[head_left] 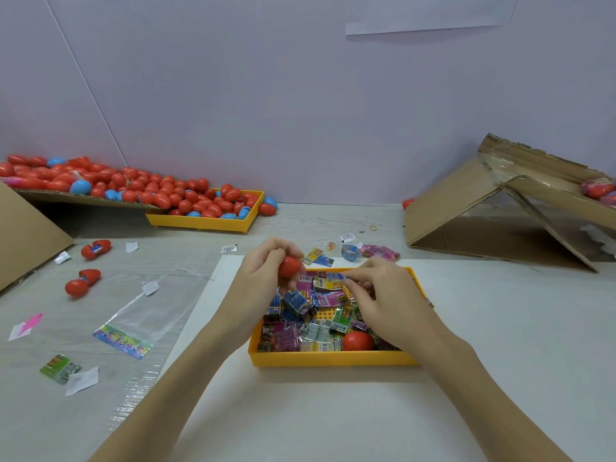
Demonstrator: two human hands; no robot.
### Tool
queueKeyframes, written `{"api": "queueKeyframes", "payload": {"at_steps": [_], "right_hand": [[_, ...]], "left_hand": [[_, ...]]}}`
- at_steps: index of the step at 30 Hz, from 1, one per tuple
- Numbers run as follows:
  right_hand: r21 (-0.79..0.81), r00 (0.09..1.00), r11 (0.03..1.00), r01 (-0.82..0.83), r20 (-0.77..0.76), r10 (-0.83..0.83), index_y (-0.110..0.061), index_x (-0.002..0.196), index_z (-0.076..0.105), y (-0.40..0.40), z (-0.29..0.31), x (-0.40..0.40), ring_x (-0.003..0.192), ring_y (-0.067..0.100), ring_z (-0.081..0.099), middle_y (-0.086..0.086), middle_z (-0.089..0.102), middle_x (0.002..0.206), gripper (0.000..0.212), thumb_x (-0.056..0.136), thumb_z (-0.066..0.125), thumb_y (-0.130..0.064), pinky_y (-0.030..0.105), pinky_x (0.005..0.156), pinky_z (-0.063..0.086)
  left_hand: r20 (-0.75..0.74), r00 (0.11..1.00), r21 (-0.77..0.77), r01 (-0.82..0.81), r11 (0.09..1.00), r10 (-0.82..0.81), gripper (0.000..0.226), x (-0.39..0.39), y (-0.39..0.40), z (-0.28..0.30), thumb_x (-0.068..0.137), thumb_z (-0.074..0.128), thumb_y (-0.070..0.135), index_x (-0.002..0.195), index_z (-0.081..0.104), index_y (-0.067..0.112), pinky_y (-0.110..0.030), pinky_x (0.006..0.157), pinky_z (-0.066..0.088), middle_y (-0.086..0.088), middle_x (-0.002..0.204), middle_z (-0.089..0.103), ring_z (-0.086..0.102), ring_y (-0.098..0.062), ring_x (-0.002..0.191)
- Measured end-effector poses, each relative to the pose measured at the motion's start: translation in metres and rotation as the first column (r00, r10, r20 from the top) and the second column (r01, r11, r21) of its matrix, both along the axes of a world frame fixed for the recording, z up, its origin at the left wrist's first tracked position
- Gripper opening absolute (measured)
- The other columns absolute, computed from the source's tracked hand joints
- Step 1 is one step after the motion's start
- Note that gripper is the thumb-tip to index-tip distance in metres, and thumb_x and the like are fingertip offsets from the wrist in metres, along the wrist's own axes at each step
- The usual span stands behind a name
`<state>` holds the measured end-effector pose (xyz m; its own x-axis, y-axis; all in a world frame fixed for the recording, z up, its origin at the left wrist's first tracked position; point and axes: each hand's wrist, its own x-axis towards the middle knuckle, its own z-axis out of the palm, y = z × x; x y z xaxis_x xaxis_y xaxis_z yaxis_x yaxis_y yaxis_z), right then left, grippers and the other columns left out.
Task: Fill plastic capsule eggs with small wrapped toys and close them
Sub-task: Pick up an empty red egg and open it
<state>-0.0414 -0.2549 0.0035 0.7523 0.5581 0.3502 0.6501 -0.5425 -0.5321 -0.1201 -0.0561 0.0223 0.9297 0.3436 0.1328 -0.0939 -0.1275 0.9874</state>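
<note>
Above the yellow tray (pixel 333 359) of wrapped toys (pixel 313 331), the left hand (pixel 266 271) grips a red egg half (pixel 289 266), mouth apparently turned rightward, toward the right hand (pixel 376 291) pinching a blue packet (pixel 335 277) just beside it, seemingly ready for loading.

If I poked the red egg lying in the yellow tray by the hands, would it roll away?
Probably it would wobble but not go far. The red egg is round and smooth, so it looks apt to roll. But it lies among the wrapped toys inside the yellow tray, whose wall would likely stop it. It's hollow-looking plastic, so probably light.
</note>
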Motion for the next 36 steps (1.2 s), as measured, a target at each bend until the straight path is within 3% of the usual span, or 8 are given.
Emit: {"api": "queueKeyframes", "payload": {"at_steps": [4,7,11,17,21,28,34,36], "right_hand": [[0.132,0.997,0.991,-0.024,-0.063,0.033,-0.023,0.103,0.080,0.000,0.006,-0.002,0.073,0.004,0.053,-0.002,0.062,0.089,0.016,0.102,0.065,-0.027,0.015,0.066,0.037],[0.224,0.978,0.969,-0.106,-0.154,0.142,-0.035,0.086,0.076,-0.002,0.011,-0.004,0.057,0.007,0.044,-0.007,0.057,0.069,0.019,0.101,0.066,-0.027,0.022,0.056,0.034],[0.312,0.945,0.944,-0.105,-0.266,0.193,-0.027,0.090,0.078,-0.002,0.016,-0.007,0.062,0.002,0.055,-0.016,0.063,0.066,0.013,0.099,0.069,-0.026,0.018,0.057,0.043],[0.570,0.861,0.822,0.011,-0.423,0.282,-0.016,0.110,0.075,-0.004,0.023,-0.009,0.084,0.012,0.073,0.003,0.078,0.094,0.019,0.105,0.057,-0.018,0.023,0.068,0.054],[0.579,0.838,0.813,-0.066,-0.410,0.360,-0.016,0.109,0.075,-0.006,0.027,-0.011,0.094,0.015,0.076,0.001,0.079,0.099,0.016,0.100,0.064,-0.021,0.020,0.073,0.056],[0.578,0.841,0.812,-0.078,-0.399,0.365,-0.020,0.101,0.073,-0.004,0.029,-0.014,0.091,0.015,0.075,-0.001,0.079,0.094,0.026,0.088,0.070,-0.042,0.020,0.076,0.055],[0.526,0.860,0.841,-0.127,-0.364,0.357,-0.022,0.093,0.074,-0.006,0.028,-0.012,0.091,0.008,0.074,-0.007,0.077,0.092,0.012,0.090,0.076,-0.033,0.017,0.080,0.054],[0.493,0.862,0.856,-0.156,-0.355,0.362,-0.022,0.094,0.076,-0.007,0.026,-0.010,0.093,0.009,0.073,-0.007,0.077,0.094,0.006,0.092,0.076,-0.028,0.018,0.081,0.056]], "left_hand": [[0.042,0.999,0.370,0.002,0.929,-0.019,0.028,-0.004,-0.008,-0.003,0.097,0.057,0.058,0.102,0.069,0.033,-0.016,0.064,0.050,0.008,0.080,0.069,0.064,-0.005,0.072],[0.116,0.992,0.536,-0.020,0.844,-0.050,0.019,-0.005,-0.014,-0.004,0.087,0.076,0.045,0.098,0.072,0.030,-0.013,0.068,0.045,0.008,0.080,0.067,0.064,-0.008,0.077],[0.153,0.988,0.476,-0.050,0.878,-0.027,0.010,-0.005,-0.015,-0.002,0.090,0.079,0.025,0.084,0.072,0.029,-0.013,0.070,0.047,0.011,0.084,0.069,0.065,-0.005,0.083],[-0.061,0.996,0.145,0.076,0.986,-0.067,0.011,-0.007,-0.012,0.004,0.088,0.075,0.040,0.082,0.079,0.031,-0.011,0.059,0.046,0.016,0.069,0.067,0.062,0.001,0.066],[-0.101,0.980,0.026,0.176,0.984,-0.173,0.030,-0.006,-0.010,0.004,0.085,0.073,0.041,0.096,0.078,0.013,-0.014,0.057,0.042,0.005,0.066,0.057,0.050,-0.005,0.060],[-0.093,0.979,0.043,0.184,0.982,-0.179,0.039,-0.007,-0.009,0.003,0.077,0.074,0.047,0.095,0.078,0.013,-0.015,0.058,0.044,0.009,0.065,0.058,0.051,-0.004,0.059],[-0.057,0.994,0.198,0.104,0.975,-0.095,0.003,-0.005,-0.011,0.001,0.090,0.077,0.031,0.087,0.078,0.030,-0.010,0.060,0.049,0.015,0.076,0.071,0.066,0.005,0.071],[-0.030,0.996,0.240,0.092,0.966,-0.088,0.007,-0.005,-0.011,0.000,0.090,0.078,0.028,0.085,0.076,0.034,-0.010,0.062,0.051,0.018,0.079,0.072,0.067,0.006,0.075]]}}
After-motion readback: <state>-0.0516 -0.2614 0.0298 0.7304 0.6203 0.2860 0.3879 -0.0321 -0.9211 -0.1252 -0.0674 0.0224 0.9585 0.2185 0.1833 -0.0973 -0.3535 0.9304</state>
